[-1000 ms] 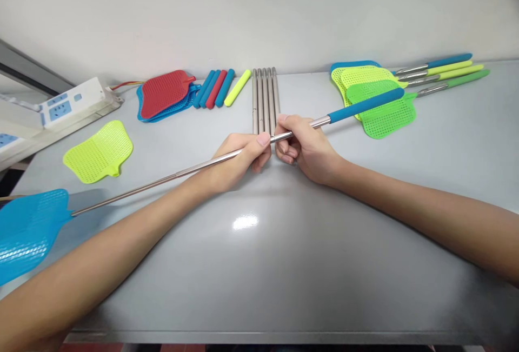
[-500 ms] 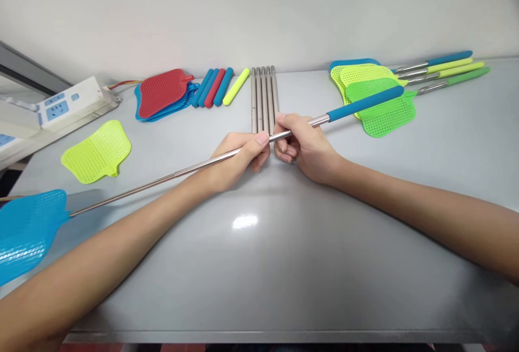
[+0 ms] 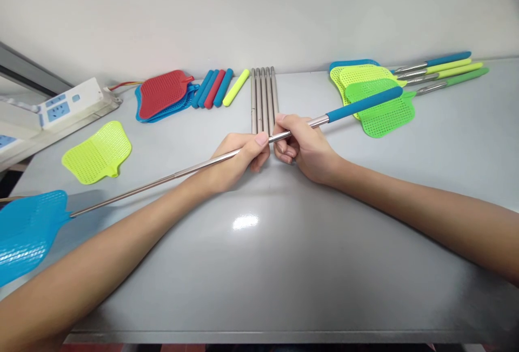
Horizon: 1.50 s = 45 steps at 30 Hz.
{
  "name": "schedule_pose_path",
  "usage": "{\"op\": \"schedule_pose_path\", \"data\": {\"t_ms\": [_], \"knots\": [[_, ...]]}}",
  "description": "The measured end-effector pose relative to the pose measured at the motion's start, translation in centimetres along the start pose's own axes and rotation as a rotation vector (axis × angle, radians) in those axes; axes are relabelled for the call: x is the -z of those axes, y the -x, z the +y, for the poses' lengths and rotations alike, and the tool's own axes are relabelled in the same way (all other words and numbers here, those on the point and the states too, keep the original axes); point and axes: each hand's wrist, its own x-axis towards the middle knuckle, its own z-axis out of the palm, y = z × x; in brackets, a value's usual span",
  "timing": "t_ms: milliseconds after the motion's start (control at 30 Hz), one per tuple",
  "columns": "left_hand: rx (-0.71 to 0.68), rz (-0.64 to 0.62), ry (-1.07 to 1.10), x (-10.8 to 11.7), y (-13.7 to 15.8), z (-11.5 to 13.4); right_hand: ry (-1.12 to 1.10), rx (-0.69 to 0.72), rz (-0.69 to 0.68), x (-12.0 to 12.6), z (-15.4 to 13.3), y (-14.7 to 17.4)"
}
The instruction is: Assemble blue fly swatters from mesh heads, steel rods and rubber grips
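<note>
Left hand (image 3: 239, 157) and right hand (image 3: 310, 146) clasp a telescopic fly swatter (image 3: 203, 164) inside the table's front edge (image 3: 284, 337); likely light, slick; best held by its blue sleeve (image 3: 365, 104).

No text, label, brand, number or sign can be read anywhere.

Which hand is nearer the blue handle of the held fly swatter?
Right. The right hand holds the metal shaft close to the blue handle; the left hand holds it farther away, toward the blue swatter head.
</note>
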Motion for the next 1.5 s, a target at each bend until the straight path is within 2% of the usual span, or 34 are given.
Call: {"op": "schedule_pose_path", "data": {"t_ms": [1167,1500], "knots": [[0.000,-0.011,0.002,0.13,-0.02,-0.03,-0.022,0.023,-0.019,0.09,0.21,-0.03],[0.038,-0.012,0.009,0.02,0.02,0.15,0.000,0.008,-0.011,0.08,0.21,-0.03]]}}
